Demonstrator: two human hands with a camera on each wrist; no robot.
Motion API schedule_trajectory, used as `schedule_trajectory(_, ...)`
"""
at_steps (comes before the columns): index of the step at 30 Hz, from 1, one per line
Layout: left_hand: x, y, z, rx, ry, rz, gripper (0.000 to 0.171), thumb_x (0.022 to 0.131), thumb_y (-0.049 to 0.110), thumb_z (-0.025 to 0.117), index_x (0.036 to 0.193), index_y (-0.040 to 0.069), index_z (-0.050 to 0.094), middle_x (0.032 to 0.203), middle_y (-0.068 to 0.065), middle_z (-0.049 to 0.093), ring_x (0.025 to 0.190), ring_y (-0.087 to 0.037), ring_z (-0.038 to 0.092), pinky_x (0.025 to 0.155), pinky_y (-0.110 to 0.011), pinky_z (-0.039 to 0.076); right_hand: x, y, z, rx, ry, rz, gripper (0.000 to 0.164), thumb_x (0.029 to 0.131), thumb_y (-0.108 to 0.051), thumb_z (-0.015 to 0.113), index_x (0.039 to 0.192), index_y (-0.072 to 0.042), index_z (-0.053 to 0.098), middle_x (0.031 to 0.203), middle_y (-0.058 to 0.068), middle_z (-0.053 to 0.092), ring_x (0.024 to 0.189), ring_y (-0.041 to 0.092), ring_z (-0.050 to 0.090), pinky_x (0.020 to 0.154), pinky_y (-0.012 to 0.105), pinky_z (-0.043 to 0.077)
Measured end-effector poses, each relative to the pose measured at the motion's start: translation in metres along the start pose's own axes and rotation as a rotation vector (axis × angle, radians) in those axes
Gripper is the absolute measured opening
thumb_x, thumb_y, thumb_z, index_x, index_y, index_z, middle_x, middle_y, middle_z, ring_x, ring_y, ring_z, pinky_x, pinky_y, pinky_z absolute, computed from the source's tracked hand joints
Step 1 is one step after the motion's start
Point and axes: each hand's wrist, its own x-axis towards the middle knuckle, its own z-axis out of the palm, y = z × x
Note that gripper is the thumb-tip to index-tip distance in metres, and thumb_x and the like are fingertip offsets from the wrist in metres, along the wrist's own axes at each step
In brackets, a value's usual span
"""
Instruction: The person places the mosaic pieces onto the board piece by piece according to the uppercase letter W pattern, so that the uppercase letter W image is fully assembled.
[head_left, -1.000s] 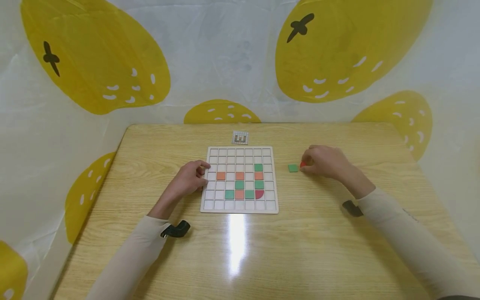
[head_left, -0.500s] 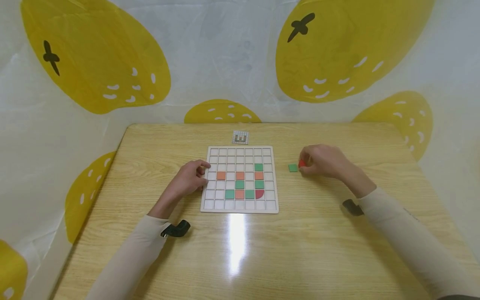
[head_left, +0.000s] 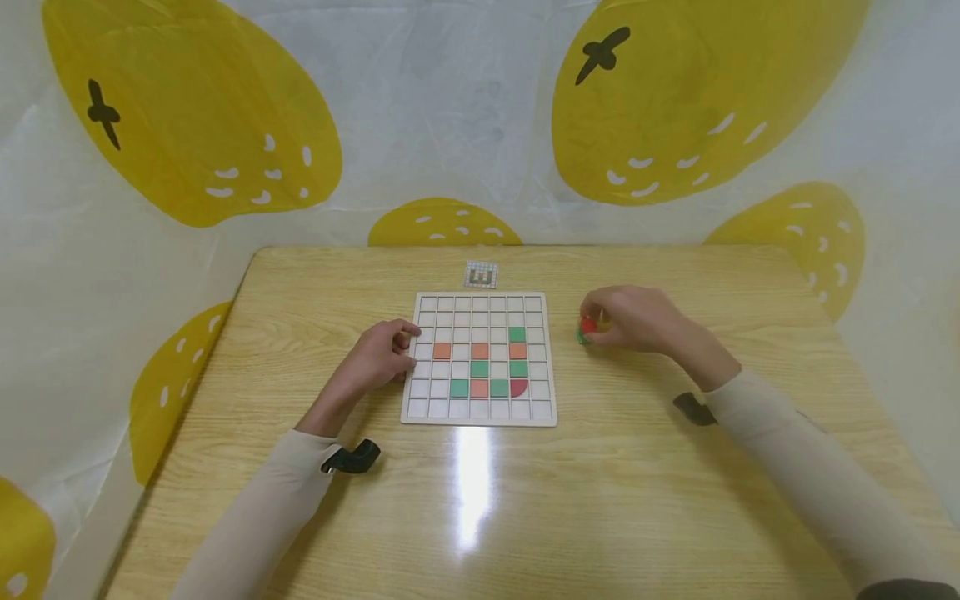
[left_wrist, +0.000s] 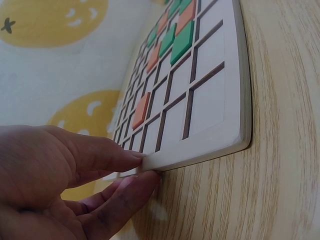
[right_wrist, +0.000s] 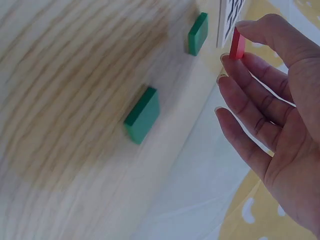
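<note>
In the head view a white grid board (head_left: pixel 427 410) lies mid-table, holding several green and orange square tiles and one dark red quarter-round tile (head_left: pixel 519 388). At its left edge, my left hand (head_left: pixel 372 358) pinches the rim between thumb and finger; the left wrist view shows this grip (left_wrist: pixel 95 180) close up. To the right of the board, my right hand (head_left: pixel 637 319) pinches a small red tile (right_wrist: pixel 237 45) above the table. A green tile (head_left: pixel 582 337) sits just below those fingers. The right wrist view shows two green tiles on the table, one nearer (right_wrist: pixel 142 115).
A small pattern card (head_left: pixel 481 275) stands or lies beyond the board's far edge. The wooden table (head_left: pixel 600 500) meets a wall cloth (head_left: pixel 450 100) with a lemon print at its back and sides.
My right hand has moved left with the red tile, which now partly covers the green tile from the head view. The left hand and board have stayed put.
</note>
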Motion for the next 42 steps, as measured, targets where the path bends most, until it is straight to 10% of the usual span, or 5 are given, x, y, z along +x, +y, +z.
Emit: schedule_trajectory(42,0.003,-0.001,0.001,0.003,0.007,-0.027,0.049,0.087,-0.007,0.069,0.134,0.003,0.060,0.108,-0.018,0.055,0.081,-0.024,0.057,0.061,-0.029,0.054,0.052,-0.074,0.002,0.023,-0.041,-0.228,0.021,0.084,-0.035,0.079,0.096,-0.019,0.072,0.088,-0.001,0.070,0.078,0.012,0.058,0.062,0.029,0.048)
